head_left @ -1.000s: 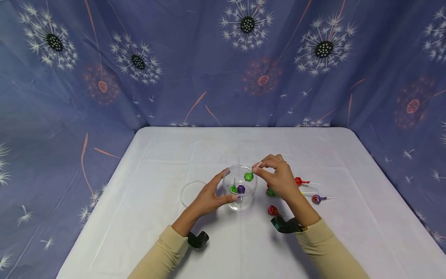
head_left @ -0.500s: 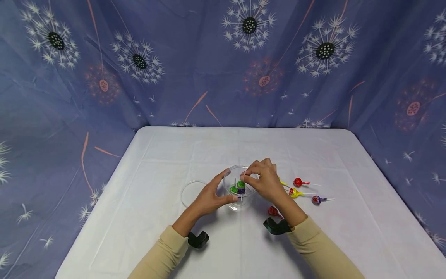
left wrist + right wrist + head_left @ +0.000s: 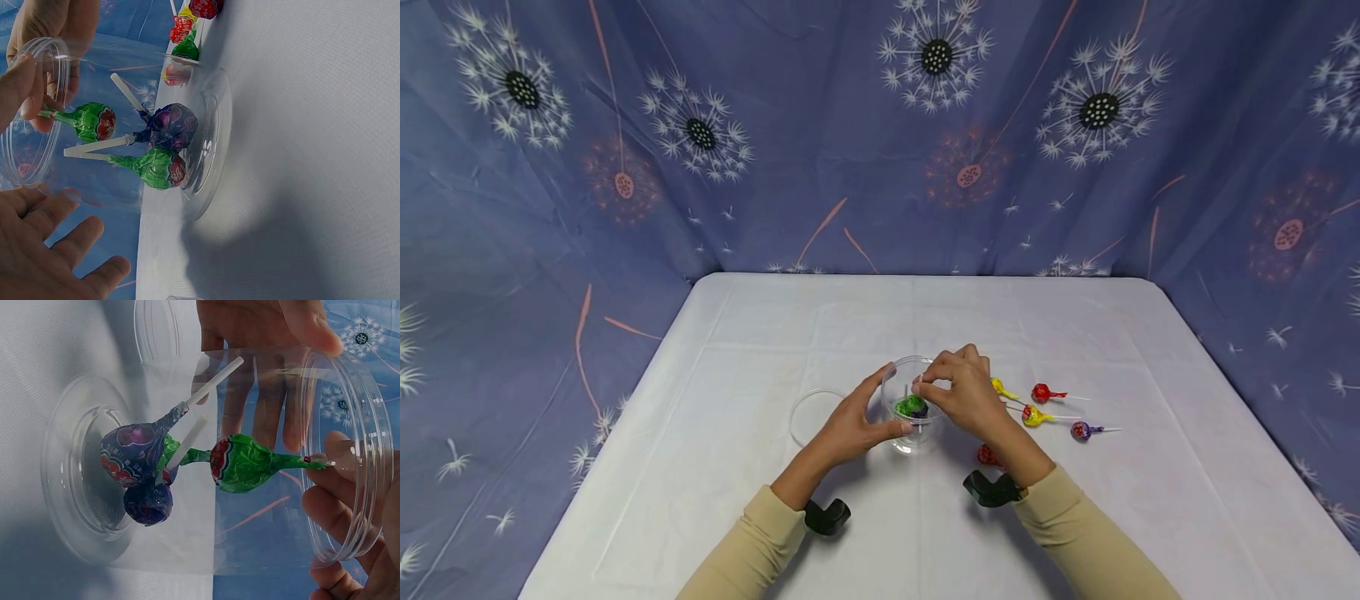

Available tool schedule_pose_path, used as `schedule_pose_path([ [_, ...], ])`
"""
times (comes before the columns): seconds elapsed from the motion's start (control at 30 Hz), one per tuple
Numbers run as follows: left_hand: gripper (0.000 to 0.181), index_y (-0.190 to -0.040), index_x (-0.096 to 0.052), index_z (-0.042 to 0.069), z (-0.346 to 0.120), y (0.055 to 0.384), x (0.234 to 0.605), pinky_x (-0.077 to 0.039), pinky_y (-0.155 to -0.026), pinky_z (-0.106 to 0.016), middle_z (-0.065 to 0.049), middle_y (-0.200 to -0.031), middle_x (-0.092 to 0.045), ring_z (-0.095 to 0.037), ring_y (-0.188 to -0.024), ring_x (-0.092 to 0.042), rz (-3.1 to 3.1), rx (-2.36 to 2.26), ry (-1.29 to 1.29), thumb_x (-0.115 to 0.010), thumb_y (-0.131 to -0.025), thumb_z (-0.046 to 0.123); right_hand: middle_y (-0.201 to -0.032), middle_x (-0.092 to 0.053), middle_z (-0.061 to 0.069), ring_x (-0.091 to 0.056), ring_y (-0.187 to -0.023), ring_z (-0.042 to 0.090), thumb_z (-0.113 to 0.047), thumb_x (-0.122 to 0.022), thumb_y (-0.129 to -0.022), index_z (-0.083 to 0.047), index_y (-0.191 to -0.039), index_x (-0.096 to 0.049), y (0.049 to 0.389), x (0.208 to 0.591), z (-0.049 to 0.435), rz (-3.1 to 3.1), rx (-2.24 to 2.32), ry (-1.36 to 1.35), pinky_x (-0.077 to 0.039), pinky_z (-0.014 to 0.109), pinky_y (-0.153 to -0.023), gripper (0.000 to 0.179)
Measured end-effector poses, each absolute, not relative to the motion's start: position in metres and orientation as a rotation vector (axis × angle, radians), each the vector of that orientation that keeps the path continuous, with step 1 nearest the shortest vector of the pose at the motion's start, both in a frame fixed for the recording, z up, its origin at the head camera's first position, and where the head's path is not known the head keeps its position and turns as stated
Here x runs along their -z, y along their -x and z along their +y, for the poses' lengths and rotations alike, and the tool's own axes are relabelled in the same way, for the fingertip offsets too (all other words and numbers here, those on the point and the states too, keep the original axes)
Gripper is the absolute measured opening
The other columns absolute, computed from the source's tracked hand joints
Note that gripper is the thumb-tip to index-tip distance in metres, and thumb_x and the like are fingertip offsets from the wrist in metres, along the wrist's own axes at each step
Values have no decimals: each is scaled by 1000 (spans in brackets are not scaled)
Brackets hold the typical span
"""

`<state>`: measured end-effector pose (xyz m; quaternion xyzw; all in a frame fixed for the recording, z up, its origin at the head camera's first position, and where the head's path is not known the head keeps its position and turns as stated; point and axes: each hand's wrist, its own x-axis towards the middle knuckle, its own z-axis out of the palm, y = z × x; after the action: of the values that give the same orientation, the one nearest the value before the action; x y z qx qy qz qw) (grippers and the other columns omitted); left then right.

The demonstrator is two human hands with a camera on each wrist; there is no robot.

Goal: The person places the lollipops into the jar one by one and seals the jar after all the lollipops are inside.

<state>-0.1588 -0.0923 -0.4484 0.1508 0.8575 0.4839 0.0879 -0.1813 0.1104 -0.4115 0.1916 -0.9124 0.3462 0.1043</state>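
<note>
Hanging head-down inside the clear jar (image 3: 913,448), a green lollipop (image 3: 242,464) is pinched by its stick in the right grip (image 3: 962,389). The jar is grasped near its mouth by the left grip (image 3: 853,427), between thumb and fingers. If the stick were let go too early, the head could be bounced off the candies below and the stick left leaning askew. The jar could also be tipped if its rim were caught by the knuckles while the left hold was slack. At the jar's bottom, two purple lollipops (image 3: 131,450) and another green lollipop (image 3: 164,169) are bunched together, their sticks slanted at different angles, so further crowding could be caused. The clear lid (image 3: 811,413) is set beside the left grip. On the counter (image 3: 737,350), a red lollipop (image 3: 1041,392), a yellow lollipop (image 3: 1033,415) and a third purple lollipop (image 3: 1080,430) are seen outside the jar.
</note>
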Motion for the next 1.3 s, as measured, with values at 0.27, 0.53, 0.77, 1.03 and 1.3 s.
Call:
schedule_pose_path([
  [0.27, 88, -148, -19, 43, -91, 158, 448, -30, -111, -55, 1, -156, -27, -28, -143, -28, 2555, -1424, -444, -71, -77, 53, -84, -63, -7, -40, -85, 15, -27, -75, -80, -21, -88, -77, 182, 411, 113, -2704, -1003, -590, -27, 38, -84, 11],
  [0.53, 89, -148, -20, 41, -91, 158, 448, -30, -111, -54, 1, -155, -29, -27, -143, -28, 2554, -1454, -451, -73, -77, 50, -86, -63, -6, -40, -86, 14, -24, -76, -79, -18, -93, -76, 177, 404, 126, -2601, -1078, -601, -28, 38, -83, 15],
  [0.77, 91, -148, -20, 42, -90, 158, 447, -28, -112, -55, 3, -155, -30, -27, -144, -27, 2561, -1451, -437, -75, -75, 50, -88, -64, -4, -39, -90, 11, -24, -77, -79, -18, -95, -76, 166, 404, 158, -2560, -1111, -489, -30, 35, -78, 17],
  [1.03, 89, -147, -24, 42, -90, 158, 448, -29, -111, -56, 4, -153, -33, -27, -143, -28, 2570, -1457, -450, -76, -75, 48, -94, -64, 4, -38, -91, 13, -17, -76, -79, -11, -97, -75, 154, 423, 227, -2573, -1020, -282, -27, 34, -72, 18],
  [1.3, 89, -146, -23, 42, -89, 157, 446, -29, -111, -56, 5, -153, -33, -26, -143, -29, 2564, -1462, -452, -75, -74, 50, -102, -63, 9, -39, -92, 19, -22, -71, -85, -9, -101, -73, 142, 453, 296, -2676, -923, -96, -27, 32, -71, 21],
])
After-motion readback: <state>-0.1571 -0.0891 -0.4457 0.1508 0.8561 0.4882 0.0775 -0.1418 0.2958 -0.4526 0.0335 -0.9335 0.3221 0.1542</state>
